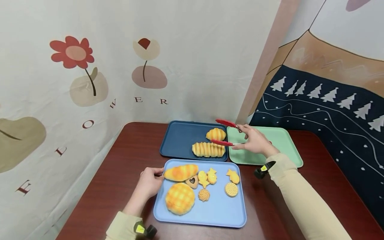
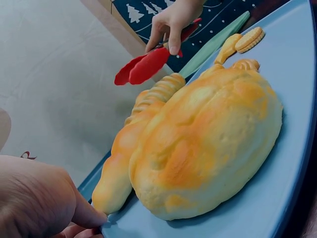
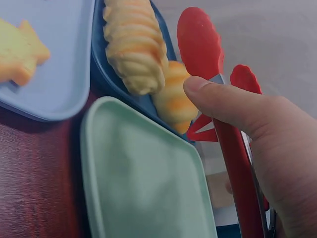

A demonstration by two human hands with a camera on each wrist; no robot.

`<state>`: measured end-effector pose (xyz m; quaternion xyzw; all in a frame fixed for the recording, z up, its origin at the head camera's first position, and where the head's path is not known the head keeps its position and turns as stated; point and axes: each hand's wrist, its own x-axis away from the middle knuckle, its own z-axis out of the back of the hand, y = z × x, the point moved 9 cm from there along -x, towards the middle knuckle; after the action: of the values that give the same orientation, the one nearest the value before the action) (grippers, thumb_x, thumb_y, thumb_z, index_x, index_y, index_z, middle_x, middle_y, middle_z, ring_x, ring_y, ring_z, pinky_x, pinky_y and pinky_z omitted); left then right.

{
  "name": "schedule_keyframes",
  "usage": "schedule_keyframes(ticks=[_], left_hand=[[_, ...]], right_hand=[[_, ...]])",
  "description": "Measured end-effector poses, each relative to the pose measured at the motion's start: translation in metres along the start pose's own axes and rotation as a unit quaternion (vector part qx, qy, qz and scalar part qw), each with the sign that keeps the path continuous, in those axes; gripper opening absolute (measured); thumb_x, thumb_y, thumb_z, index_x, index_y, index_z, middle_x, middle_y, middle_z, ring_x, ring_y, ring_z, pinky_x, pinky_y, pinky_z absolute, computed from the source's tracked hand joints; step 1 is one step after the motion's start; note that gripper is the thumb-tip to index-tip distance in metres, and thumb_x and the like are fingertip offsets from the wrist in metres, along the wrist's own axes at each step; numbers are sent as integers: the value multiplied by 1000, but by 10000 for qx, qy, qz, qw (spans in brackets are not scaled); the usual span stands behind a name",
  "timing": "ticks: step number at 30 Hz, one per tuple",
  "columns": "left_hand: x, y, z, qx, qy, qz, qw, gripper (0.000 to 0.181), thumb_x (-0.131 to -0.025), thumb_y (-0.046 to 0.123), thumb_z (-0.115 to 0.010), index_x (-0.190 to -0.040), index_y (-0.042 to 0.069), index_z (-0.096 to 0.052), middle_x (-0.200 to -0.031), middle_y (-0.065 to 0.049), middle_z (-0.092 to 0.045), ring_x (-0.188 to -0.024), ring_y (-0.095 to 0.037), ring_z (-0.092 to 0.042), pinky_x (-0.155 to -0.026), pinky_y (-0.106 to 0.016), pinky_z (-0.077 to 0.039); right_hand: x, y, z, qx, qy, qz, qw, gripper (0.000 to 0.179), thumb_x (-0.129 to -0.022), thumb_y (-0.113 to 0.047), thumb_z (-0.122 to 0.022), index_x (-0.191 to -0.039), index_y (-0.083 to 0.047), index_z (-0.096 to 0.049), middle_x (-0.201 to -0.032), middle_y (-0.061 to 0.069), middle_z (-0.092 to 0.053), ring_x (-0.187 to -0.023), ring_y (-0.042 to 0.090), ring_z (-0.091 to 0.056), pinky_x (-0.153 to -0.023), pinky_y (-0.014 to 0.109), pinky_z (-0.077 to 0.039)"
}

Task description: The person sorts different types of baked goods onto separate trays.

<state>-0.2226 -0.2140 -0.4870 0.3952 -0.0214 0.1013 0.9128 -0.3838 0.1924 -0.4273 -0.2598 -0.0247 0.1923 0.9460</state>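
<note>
My left hand (image 1: 150, 182) pinches the left rim of the light blue tray (image 1: 222, 215), thumb on top. On that tray lie a long smooth bread (image 1: 181, 172), a round bread (image 1: 180, 199), a heart-centred cookie (image 1: 192, 181), a swirl cookie (image 1: 204, 195), a round cookie (image 1: 231, 189) and several fish-like cookies (image 1: 232, 176). Red-tipped tongs (image 1: 222, 143) are in my right hand (image 1: 255, 140), spread apart with nothing between the tips. They hover over the dark blue tray (image 1: 180, 140), near a ridged long bread (image 1: 207, 150) and a smaller striped bread (image 1: 216, 134).
A pale green tray (image 1: 282, 146) sits right of the dark blue one, under my right hand. All three trays stand close together on a brown wooden table (image 1: 120, 150). A flower-printed curtain (image 1: 192, 50) hangs behind, with a dark tree-patterned cloth (image 1: 330, 116) at the right.
</note>
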Motion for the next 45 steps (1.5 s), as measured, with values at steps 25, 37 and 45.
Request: schedule_keyframes(ticks=[25,37,45], left_hand=[[-2,-7,6,-60,126,-164,9998,22,-94,8,-71,-111,0,-82,-103,-13,-78,-97,-27,-69,-77,-40,-58],[-5,-7,3,-167,135,42,9998,24,-89,8,-69,-107,3,-84,-102,-9,-78,-98,-29,-63,-74,-37,-54],[-3,-7,2,-351,170,76,9992,28,-90,7,-66,-111,6,-84,-108,-11,-78,-76,-23,-63,-63,-33,-49]], right_hand=[[69,-62,-4,-61,183,938,9954,92,-74,-52,-94,-147,-5,-62,-110,3,-64,-79,21,-55,-59,34,-46],[79,-106,-39,939,-220,1385,9857,99,-75,-66,-86,-147,-2,-61,-141,15,-64,-114,31,-68,-91,50,-57],[66,-110,-60,799,-657,1340,9856,94,-78,-65,-85,-144,-2,-65,-147,19,-60,-133,36,-59,-104,56,-50]])
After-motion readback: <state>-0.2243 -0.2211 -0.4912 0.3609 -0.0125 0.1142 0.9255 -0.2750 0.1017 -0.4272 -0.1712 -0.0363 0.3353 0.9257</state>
